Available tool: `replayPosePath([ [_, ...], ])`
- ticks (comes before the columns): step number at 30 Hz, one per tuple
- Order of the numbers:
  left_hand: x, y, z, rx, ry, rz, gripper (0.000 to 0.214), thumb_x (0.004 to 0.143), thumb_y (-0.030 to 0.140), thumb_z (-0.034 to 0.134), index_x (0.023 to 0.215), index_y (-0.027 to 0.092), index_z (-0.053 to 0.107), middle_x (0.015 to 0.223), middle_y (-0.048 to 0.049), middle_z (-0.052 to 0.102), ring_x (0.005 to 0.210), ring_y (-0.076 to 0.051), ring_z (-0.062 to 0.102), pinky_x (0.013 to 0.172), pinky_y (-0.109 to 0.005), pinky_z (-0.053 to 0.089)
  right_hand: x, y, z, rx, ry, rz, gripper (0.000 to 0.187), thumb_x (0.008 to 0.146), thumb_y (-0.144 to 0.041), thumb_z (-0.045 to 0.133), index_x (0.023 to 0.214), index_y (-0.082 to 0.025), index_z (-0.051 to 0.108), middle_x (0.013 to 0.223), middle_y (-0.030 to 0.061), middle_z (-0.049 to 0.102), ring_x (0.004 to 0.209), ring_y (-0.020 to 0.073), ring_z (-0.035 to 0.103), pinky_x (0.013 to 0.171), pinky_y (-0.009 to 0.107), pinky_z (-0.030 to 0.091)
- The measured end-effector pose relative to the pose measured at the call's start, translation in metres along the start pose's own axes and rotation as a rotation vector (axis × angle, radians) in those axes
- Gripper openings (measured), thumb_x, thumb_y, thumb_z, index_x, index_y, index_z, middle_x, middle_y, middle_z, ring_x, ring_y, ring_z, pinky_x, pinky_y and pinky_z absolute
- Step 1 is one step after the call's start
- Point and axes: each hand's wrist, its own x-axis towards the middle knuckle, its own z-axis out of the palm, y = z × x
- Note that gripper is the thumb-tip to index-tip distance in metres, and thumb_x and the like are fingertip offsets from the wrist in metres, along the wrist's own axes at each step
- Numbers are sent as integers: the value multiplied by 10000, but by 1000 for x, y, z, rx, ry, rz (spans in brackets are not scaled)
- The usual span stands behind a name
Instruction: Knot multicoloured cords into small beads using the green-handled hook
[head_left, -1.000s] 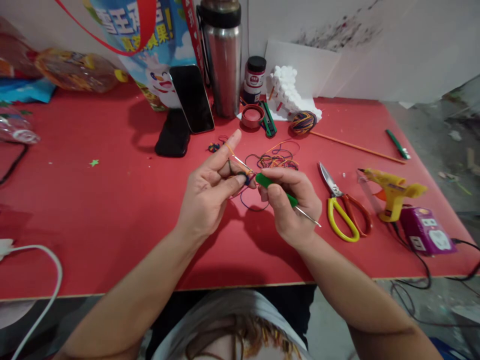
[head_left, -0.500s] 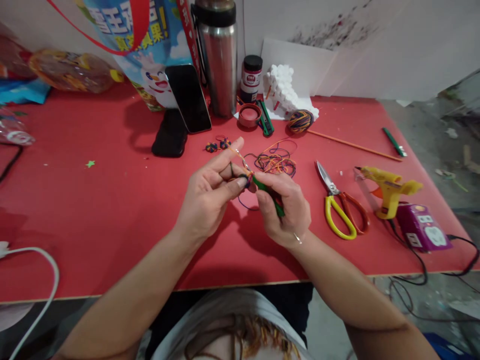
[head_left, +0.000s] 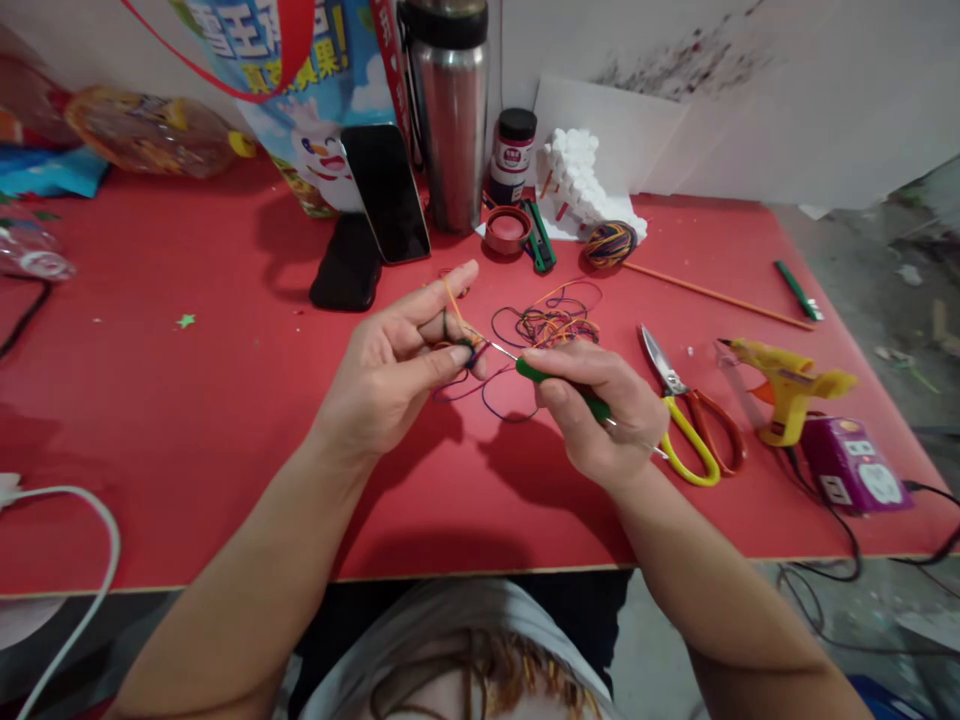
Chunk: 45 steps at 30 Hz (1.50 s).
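My left hand [head_left: 394, 365] is over the middle of the red table [head_left: 187, 420], its thumb and fingers pinched on a small knot of coloured rubber bands [head_left: 461, 350], with an orange band looped over the raised forefinger. My right hand [head_left: 600, 415] grips a green-handled crochet hook [head_left: 562, 385]. The hook's metal tip points left into the knot of bands. Loose coloured rubber bands [head_left: 551, 320] lie in a heap on the table just behind both hands.
Yellow-handled scissors [head_left: 686, 415], a yellow glue gun [head_left: 784, 380] and a purple power strip [head_left: 851, 465] lie to the right. A steel flask [head_left: 450, 110], a leaning phone [head_left: 386, 195], a small jar [head_left: 510, 155], a tape roll [head_left: 506, 230] and a yarn ball [head_left: 607, 243] stand behind. A white cable [head_left: 82, 560] hangs at left.
My right hand has drawn the hook back to the right, so more of the green handle shows. My left hand shifted slightly left and down with the bands.
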Motion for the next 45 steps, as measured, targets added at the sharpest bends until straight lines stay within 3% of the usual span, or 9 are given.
replayPosePath([
  [5,-1,6,-2,76,30,32,545,781,105,880,1309,233,831,828,-3,727,709,-139,715,612,-254,546,4,-1,-4,3,1,-13,331,983,-113,742,1289,-221,809,915,53,824,732,159,695,692,330,586],
  [14,0,8,-9,197,-11,73,556,771,99,830,1315,215,841,793,-17,710,658,-130,641,569,-245,506,12,-2,-23,-4,-98,9,319,959,-111,754,1236,-245,839,794,17,768,687,158,684,644,320,557],
  [21,0,5,-9,222,-98,59,580,741,45,723,1258,261,876,707,-7,685,606,-108,582,589,-226,494,16,-2,-40,103,-192,185,230,958,-173,781,1155,-236,881,805,44,822,665,174,710,614,330,555],
  [26,-2,4,-9,271,-114,14,587,772,46,718,1294,275,860,718,0,682,633,-115,588,617,-236,514,16,3,-46,241,-144,387,161,927,-306,847,1044,-209,902,799,68,815,625,155,671,552,295,535],
  [31,-4,-5,-3,224,-153,50,539,856,111,787,1370,269,822,783,-22,740,685,-135,651,674,-257,568,14,10,-25,608,-59,558,121,902,-313,876,930,-195,886,674,18,712,530,104,580,480,241,450],
  [33,-5,-11,3,197,-77,118,522,879,133,810,1386,254,809,807,-22,743,720,-136,678,725,-262,588,12,11,-11,748,19,557,114,954,-314,826,977,-212,870,615,-26,643,495,77,518,508,234,442],
  [39,-8,-24,16,169,85,195,506,918,138,816,1400,289,783,933,-15,757,901,-156,761,881,-283,619,5,9,15,755,230,570,145,996,-341,777,1034,-211,829,608,-52,606,532,77,507,562,235,456],
  [45,-9,-21,15,196,100,189,520,910,153,834,1414,262,765,952,-25,773,942,-182,768,963,-338,622,8,6,13,707,249,606,180,961,-376,804,1034,-211,795,614,-59,589,533,86,495,564,252,457],
])
